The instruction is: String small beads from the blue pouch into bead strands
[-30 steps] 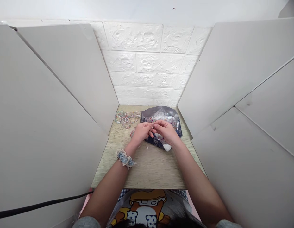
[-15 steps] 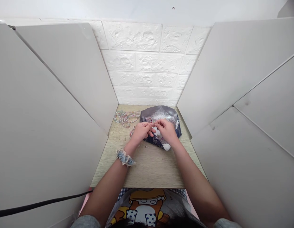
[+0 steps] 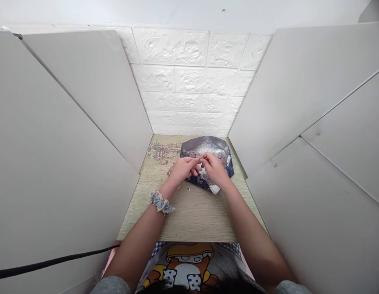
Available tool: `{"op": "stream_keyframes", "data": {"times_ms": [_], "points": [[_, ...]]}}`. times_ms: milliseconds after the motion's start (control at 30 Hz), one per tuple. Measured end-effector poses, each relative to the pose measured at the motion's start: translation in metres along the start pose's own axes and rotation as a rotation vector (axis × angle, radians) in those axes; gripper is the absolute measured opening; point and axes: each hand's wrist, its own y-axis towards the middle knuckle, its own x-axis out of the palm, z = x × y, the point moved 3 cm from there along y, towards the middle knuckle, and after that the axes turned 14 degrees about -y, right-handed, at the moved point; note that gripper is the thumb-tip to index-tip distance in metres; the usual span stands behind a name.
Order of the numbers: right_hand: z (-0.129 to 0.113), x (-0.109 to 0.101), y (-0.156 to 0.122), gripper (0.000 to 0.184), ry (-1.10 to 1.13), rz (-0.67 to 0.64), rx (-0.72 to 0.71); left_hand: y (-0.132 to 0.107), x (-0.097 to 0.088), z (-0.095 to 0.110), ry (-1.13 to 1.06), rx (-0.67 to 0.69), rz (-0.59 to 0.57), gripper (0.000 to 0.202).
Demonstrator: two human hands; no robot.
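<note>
My left hand (image 3: 184, 169) and my right hand (image 3: 212, 166) meet fingertip to fingertip, both pinched. What the fingers hold is too small to make out. Beneath them lies an open bag (image 3: 206, 143) with a silvery lining and a dark blue patterned outside; small beads (image 3: 221, 156) show inside it. Strings of pastel beads (image 3: 160, 152) are heaped on the wooden table (image 3: 198, 220), left of the bag. Part of another beaded strand (image 3: 170, 168) peeks out beside my left hand. A blue and cream scrunchie (image 3: 161, 203) circles my left wrist.
A tiny dark and white piece (image 3: 189, 189) lies on the table in front of the bag. Pale panels (image 3: 116, 102) rise at the left and right, with a white brick-patterned wall (image 3: 189, 81) behind. At lower left runs a black cable (image 3: 54, 260).
Both hands stay nearly in place over the bag, still pinched together. My right fingers have shifted very slightly.
</note>
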Motion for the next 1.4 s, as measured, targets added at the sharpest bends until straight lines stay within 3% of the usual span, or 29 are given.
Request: {"op": "stream_keyframes", "data": {"times_ms": [400,733,800,967,1033,1233,1400], "points": [[-0.010,0.001,-0.002,0.012,-0.014,0.090,-0.190,0.001,0.002,0.001,-0.042,0.045,-0.035,0.035],[-0.006,-0.005,-0.002,0.012,-0.060,0.182,-0.176,0.002,0.000,0.007,0.034,0.089,-0.100,0.026],[-0.002,-0.004,-0.002,0.014,-0.174,0.129,-0.155,0.002,-0.003,0.008,0.011,0.108,-0.070,0.025],[0.013,0.007,-0.004,0.019,-0.572,-0.183,-0.041,0.004,-0.010,0.008,-0.063,0.142,0.039,0.023],[0.015,0.010,-0.005,0.020,-0.663,-0.251,-0.015,0.005,-0.012,0.008,-0.080,0.162,0.061,0.022],[0.013,0.016,-0.004,0.023,-0.739,-0.279,-0.018,0.005,-0.011,0.009,-0.090,0.157,0.083,0.020],[0.015,0.020,-0.003,0.024,-0.669,-0.251,-0.013,0.003,-0.008,0.011,-0.034,0.137,0.104,0.019]]}}
